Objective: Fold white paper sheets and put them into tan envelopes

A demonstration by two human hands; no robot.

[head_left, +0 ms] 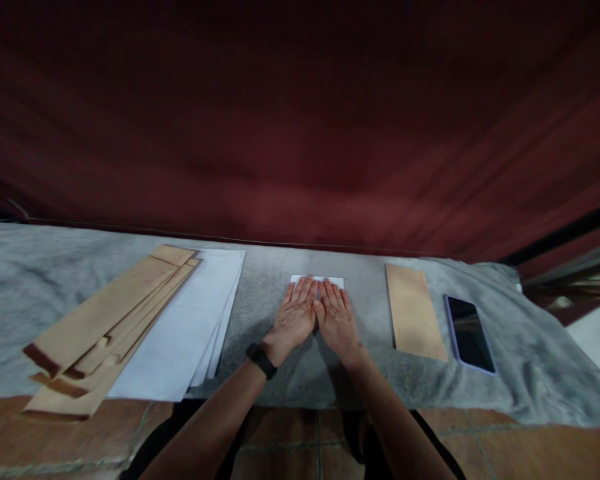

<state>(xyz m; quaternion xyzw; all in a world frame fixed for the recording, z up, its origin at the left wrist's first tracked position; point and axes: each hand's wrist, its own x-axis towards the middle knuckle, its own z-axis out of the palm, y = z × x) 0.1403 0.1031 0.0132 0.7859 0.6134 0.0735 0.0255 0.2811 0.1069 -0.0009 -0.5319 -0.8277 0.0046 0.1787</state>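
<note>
My left hand (296, 315) and my right hand (336, 316) lie flat side by side, fingers stretched out, pressing on a small folded white paper (330, 281) in the middle of a grey cloth-covered table (260, 300). Only the paper's far edge shows beyond my fingertips. A black band sits on my left wrist. To the left lie several white sheets (190, 327), with a stack of brown envelopes (105, 320) on top of them. One brown envelope (414, 311) lies alone to the right of my hands.
A dark phone (469, 333) lies screen up at the right, beside the single envelope. A dark red curtain (300, 120) hangs behind the table. Brown floor tiles (530, 447) show below the table's near edge.
</note>
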